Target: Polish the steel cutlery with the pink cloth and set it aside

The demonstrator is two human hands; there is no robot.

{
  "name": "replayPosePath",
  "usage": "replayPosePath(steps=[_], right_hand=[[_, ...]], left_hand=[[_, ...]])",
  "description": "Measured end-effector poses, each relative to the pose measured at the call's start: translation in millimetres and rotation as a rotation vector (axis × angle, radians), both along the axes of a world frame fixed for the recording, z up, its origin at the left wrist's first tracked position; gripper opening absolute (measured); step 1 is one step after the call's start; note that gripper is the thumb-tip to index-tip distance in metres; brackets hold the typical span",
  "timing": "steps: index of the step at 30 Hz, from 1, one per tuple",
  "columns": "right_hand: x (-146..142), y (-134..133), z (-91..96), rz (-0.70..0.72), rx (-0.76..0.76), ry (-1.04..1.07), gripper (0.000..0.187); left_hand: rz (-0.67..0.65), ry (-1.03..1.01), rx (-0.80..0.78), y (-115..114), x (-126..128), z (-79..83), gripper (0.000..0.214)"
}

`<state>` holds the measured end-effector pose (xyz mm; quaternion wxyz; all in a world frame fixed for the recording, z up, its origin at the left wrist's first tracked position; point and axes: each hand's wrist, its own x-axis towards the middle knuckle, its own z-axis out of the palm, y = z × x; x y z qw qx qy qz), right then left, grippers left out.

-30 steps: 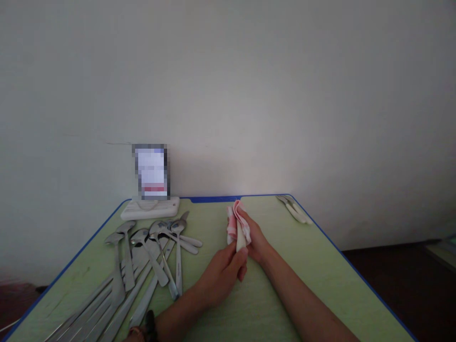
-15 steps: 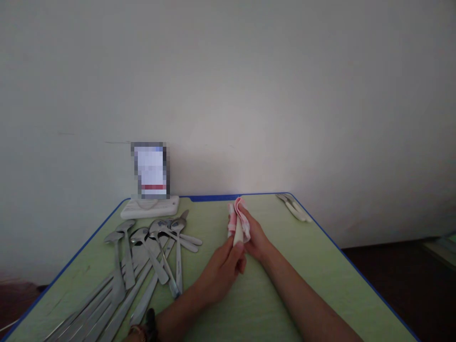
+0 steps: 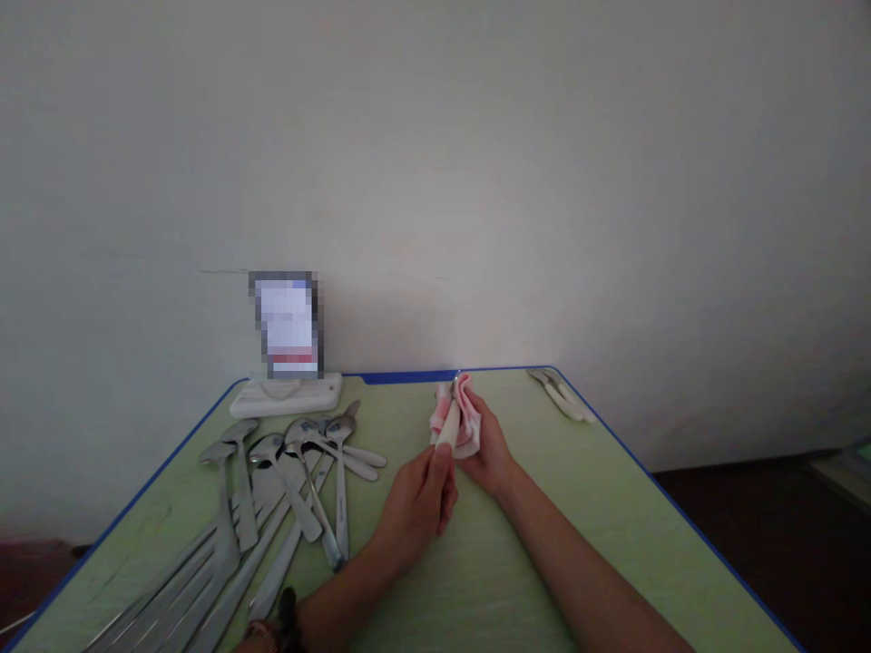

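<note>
The left hand (image 3: 418, 490) is closed around the lower end of a white-handled utensil (image 3: 447, 428), its thumb lying along the handle. The utensil is held above the middle of the green table (image 3: 476, 580), near the far edge in view, tilted with its metal end away from the person. The right hand (image 3: 491, 453) is curled around a folded pink and white cloth (image 3: 469, 422), which wraps both sides of the utensil; a bit of shiny metal shows at the top, but the cloth hides what kind of head it is. To the left lies a loose, overlapping pile of metal cutlery (image 3: 296, 508), several spoons among it. Behind the pile, a blurred-out screen (image 3: 289, 322) stands upright at a white base (image 3: 286, 397) by the wall (image 3: 476, 181). At the table's far right corner, two white-handled pieces (image 3: 563, 405) lie side by side.
</note>
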<state>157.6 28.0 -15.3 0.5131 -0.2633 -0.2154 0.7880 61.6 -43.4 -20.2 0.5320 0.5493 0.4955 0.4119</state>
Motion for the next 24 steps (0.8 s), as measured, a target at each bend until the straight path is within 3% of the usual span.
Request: replayPosePath(steps=[6,12,19,24], right_hand=[[1.5,-3.2,1.2,-0.001,-0.097,-0.085,0.017],[4.5,-3.2,-2.7,0.124,-0.053,-0.146,0.027],[3.8,1.2,-4.0,-0.106,-0.107,0.01,0.014],[4.4,1.4,-7.2,-0.192,-0.085,-0.022,0.017]], left_hand=[[-0.146,0.041,0.031,-0.7,-0.9,0.2,0.043],[-0.126,-0.127,-0.091,0.0,-0.6,-2.7,0.049],[-0.192,0.183,-0.025,1.0,-1.1,1.6,0.059],[-0.254,0.166,-0.021,-1.0,-2.5,4.5,0.057]])
